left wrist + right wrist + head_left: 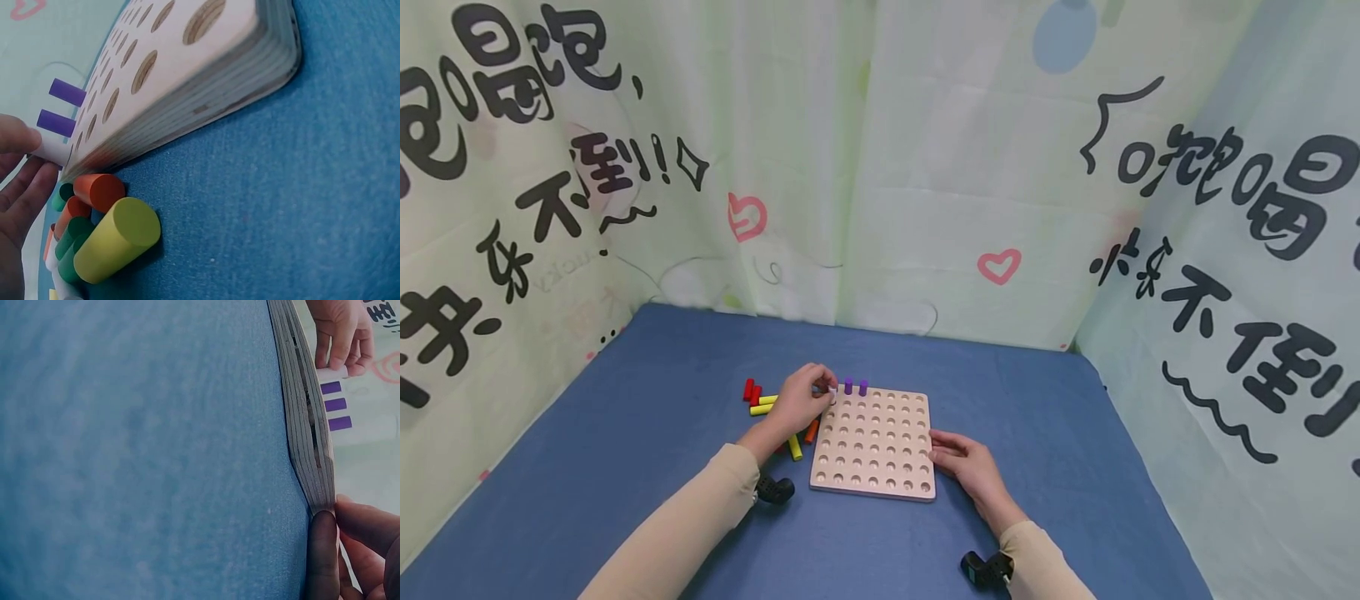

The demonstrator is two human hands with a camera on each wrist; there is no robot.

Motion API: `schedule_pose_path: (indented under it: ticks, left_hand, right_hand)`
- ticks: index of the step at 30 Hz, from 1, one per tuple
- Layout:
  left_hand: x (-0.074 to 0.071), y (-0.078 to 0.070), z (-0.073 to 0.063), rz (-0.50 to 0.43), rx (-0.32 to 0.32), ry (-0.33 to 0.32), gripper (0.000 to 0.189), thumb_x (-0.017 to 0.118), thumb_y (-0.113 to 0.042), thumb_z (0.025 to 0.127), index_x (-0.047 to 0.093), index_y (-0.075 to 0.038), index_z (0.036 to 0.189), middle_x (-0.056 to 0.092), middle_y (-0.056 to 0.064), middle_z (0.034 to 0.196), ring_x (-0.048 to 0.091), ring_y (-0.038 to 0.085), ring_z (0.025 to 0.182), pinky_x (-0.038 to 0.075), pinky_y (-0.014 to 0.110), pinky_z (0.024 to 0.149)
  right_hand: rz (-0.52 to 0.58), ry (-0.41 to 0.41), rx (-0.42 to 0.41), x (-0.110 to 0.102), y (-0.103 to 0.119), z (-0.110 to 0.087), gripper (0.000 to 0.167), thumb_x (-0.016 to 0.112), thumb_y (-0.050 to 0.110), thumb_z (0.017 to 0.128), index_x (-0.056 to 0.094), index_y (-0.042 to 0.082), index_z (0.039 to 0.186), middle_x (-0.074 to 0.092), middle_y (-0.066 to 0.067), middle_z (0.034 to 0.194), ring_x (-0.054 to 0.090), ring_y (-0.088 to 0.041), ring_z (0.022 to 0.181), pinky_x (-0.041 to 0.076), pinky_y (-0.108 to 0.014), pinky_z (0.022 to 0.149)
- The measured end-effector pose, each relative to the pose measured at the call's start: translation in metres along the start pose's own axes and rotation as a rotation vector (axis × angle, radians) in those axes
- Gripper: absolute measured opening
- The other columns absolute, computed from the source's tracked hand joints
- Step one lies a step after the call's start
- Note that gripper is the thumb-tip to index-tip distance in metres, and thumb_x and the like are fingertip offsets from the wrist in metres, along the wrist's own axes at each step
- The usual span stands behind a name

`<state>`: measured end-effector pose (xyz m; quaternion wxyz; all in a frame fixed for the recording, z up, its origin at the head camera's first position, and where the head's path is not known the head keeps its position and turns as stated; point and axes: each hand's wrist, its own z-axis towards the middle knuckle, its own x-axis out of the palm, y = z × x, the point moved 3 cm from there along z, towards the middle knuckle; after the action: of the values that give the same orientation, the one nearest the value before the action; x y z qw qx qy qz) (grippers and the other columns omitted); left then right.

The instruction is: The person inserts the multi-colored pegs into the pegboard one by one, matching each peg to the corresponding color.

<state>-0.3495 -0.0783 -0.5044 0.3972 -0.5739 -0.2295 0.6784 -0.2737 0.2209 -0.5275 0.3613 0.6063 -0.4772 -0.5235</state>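
Observation:
My left hand (801,400) pinches a white peg (51,149) between thumb and fingers at the far left corner of a wooden pegboard (874,442). Beside that peg, purple pegs (336,404) stand upright in a row along the far edge; three show in the right wrist view. At the board's right edge, my right hand (970,471) holds the rim, the thumb (323,550) against the layered side and a finger (365,522) by the top. The board lies flat, most of its round holes bare.
Loose pegs lie left of the board, partly hidden by my left hand: red (748,389), yellow (119,240), orange (100,190) and green (74,240). A blue cloth (700,375) covers the table, and printed curtains (910,167) hang at the back and sides.

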Motion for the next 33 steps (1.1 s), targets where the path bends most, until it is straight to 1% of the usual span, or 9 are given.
schedule_pose_path:
  ticks: [4,8,14,22,29,33]
  left_hand:
    - [0.000,0.001,0.000,-0.005,0.010,0.012,0.011,0.072,-0.003,0.094,0.068,-0.012,0.100,0.063,0.004,0.106,0.064,0.020,0.097,0.059,0.041,0.091]
    - [0.000,0.001,0.000,0.004,0.022,0.038,0.010,0.071,-0.003,0.095,0.068,-0.011,0.100,0.063,0.004,0.104,0.063,0.020,0.096,0.058,0.041,0.091]
    - [0.001,0.002,-0.001,-0.004,0.009,0.087,0.010,0.070,-0.002,0.095,0.067,-0.011,0.097,0.060,0.005,0.104,0.059,0.019,0.092,0.057,0.040,0.090]
    - [0.000,0.003,0.001,0.025,0.030,0.077,0.010,0.071,-0.003,0.094,0.069,-0.011,0.100,0.061,0.005,0.106,0.059,0.018,0.093,0.058,0.040,0.090]
    - [-0.001,0.008,0.000,0.031,0.022,0.085,0.010,0.070,-0.003,0.095,0.068,-0.010,0.101,0.060,0.005,0.107,0.058,0.019,0.095,0.057,0.040,0.090]
    - [-0.002,0.010,-0.001,0.036,0.036,0.071,0.011,0.071,-0.003,0.094,0.069,-0.011,0.101,0.061,0.005,0.106,0.059,0.019,0.095,0.058,0.040,0.089]
  right_hand:
    - [-0.005,0.003,0.000,0.001,0.000,0.000,0.039,0.073,0.004,0.094,0.068,0.001,0.133,0.075,-0.015,0.118,0.073,-0.018,0.104,0.060,-0.031,0.085]
    - [-0.010,0.001,0.000,0.000,0.000,0.000,0.039,0.073,0.005,0.094,0.068,0.001,0.133,0.075,-0.014,0.118,0.073,-0.018,0.104,0.060,-0.032,0.086]
    - [-0.014,-0.001,0.003,0.000,0.001,-0.001,0.039,0.073,0.005,0.094,0.068,0.002,0.133,0.075,-0.013,0.116,0.073,-0.017,0.104,0.060,-0.032,0.086]
    - [-0.018,-0.001,0.007,0.000,0.000,-0.001,0.039,0.073,0.005,0.094,0.068,0.001,0.133,0.075,-0.013,0.116,0.072,-0.017,0.103,0.060,-0.032,0.085]
    - [-0.011,-0.002,0.011,0.000,0.000,0.000,0.039,0.073,0.004,0.094,0.068,0.001,0.133,0.075,-0.013,0.117,0.072,-0.017,0.103,0.060,-0.031,0.085]
    - [-0.004,0.002,0.009,0.000,0.001,0.000,0.040,0.073,0.005,0.094,0.068,0.001,0.133,0.075,-0.015,0.117,0.072,-0.017,0.103,0.060,-0.030,0.084]
